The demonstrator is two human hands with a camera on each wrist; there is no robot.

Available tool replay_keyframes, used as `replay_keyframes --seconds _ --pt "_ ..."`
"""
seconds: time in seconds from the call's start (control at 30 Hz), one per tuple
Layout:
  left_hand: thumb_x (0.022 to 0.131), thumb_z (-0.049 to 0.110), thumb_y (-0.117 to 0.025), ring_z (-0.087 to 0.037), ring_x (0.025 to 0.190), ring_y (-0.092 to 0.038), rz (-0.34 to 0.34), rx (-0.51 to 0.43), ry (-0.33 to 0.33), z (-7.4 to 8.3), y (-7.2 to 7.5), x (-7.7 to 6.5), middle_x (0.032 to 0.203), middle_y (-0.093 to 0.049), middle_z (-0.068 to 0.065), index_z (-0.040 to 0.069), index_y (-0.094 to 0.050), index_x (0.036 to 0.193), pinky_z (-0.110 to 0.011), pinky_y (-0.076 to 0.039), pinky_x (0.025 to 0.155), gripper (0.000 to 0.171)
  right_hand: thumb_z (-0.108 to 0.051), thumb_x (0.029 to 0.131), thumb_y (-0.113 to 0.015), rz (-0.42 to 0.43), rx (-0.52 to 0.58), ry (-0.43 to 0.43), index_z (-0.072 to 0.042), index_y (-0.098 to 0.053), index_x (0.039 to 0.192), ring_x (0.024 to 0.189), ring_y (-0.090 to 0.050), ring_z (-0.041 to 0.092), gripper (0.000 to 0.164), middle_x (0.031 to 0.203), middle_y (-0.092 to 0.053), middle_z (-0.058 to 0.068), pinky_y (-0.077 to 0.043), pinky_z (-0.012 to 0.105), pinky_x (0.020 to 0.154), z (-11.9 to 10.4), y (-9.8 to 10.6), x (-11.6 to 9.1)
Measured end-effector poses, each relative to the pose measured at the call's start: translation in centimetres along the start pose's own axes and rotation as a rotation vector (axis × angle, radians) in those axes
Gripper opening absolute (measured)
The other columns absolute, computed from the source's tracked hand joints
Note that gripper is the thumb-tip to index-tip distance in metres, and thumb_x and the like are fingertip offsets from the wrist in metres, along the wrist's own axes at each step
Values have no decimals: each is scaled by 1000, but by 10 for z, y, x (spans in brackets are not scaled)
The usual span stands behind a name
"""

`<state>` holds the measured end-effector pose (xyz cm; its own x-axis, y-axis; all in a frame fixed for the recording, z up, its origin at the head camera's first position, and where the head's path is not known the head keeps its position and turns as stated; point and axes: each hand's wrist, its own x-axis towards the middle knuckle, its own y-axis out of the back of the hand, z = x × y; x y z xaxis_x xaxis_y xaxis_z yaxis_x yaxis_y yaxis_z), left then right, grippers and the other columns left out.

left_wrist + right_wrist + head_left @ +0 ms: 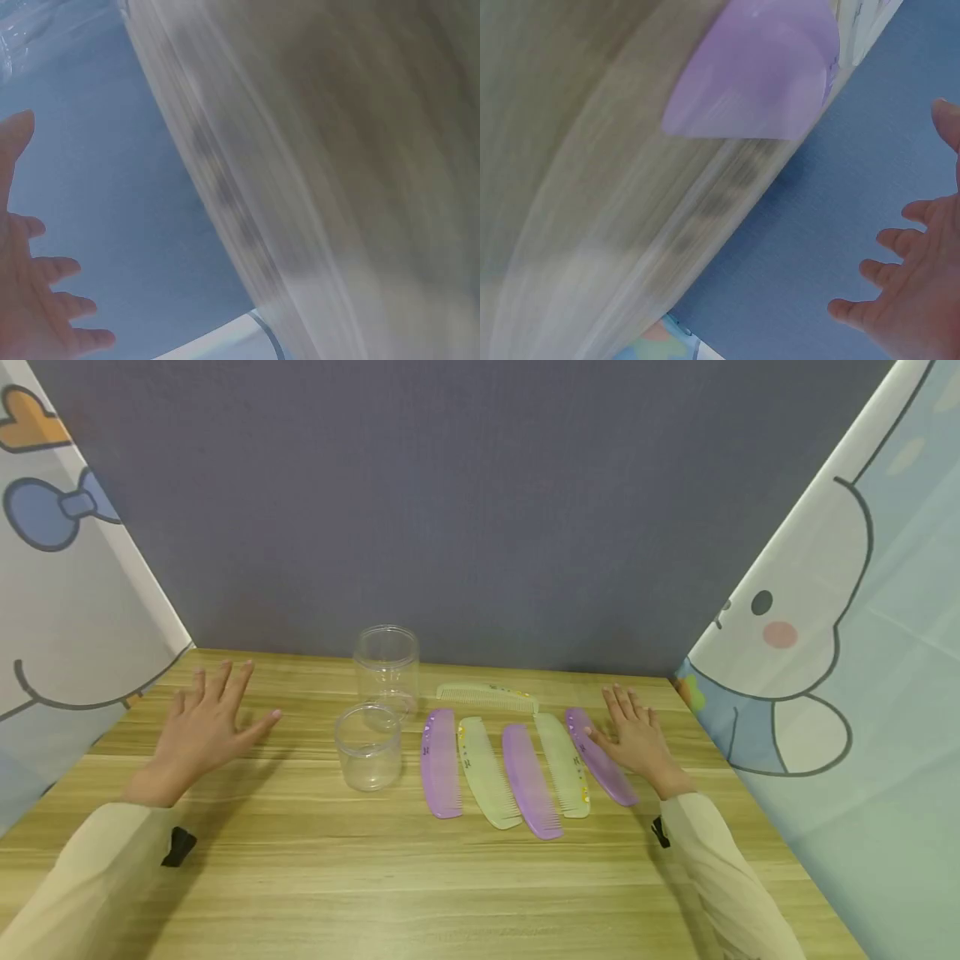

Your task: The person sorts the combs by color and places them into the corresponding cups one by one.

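Head view: left hand (201, 727), spread wide, left of two clear cylindrical plastic jars (370, 768); right hand (636, 739), likewise spread, overlaps the rightmost of six purple and pale-green plastic combs (522, 768), contact indeterminable. Wood-grain worktop (450, 902) extends nearward. Left wrist view: left palm (34, 307) visible; worktop meets grey-blue panel (112, 172). Right wrist view: right palm (919, 300) visible, purple comb apart.

The left of the hands (26, 307) shows spread fingers against a blue panel (150, 210) beside a tabletop (360, 172).
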<state>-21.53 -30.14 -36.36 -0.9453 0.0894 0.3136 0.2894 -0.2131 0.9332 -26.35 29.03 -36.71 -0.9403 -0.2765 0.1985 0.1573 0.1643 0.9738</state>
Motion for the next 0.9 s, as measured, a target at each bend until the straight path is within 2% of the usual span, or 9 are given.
replay_keyframes --seconds 0.27,0.63,0.73,0.9 --pt "86 54 -50 -61 124 -18 76 -30 -50 12 0 12 145 -19 -30 14 -4 148 -74 -16 96 88 -43 90 -51 17 15 -4 -1 -15 145 136 -12 45 78 150 -13 23 -10 69 105 0 -3 4" --pt "82 54 -57 -54 120 -32 146 -33 -100 34 -2 31 141 -31 -28 8 -14 147 -69 -29 95 90 -32 87 -59 98 53 21 5 -27 139 127 -32 46 71 139 -34 28 -25 68 101 2 -9 11" --pt "83 53 -58 -52 119 -34 150 -58 -107 40 -4 36 139 -33 -29 7 -17 146 -68 -31 94 88 -32 87 -59 100 65 27 7 -29 138 122 -37 48 71 136 -38 30 -29 67 99 3 -10 12" --pt "83 52 -57 -52 121 -33 117 -119 -101 49 -6 45 139 -32 -29 8 -15 146 -66 -28 98 88 -31 87 -59 63 72 21 8 -29 137 116 -42 51 71 131 -41 34 -33 66 96 4 -13 14"
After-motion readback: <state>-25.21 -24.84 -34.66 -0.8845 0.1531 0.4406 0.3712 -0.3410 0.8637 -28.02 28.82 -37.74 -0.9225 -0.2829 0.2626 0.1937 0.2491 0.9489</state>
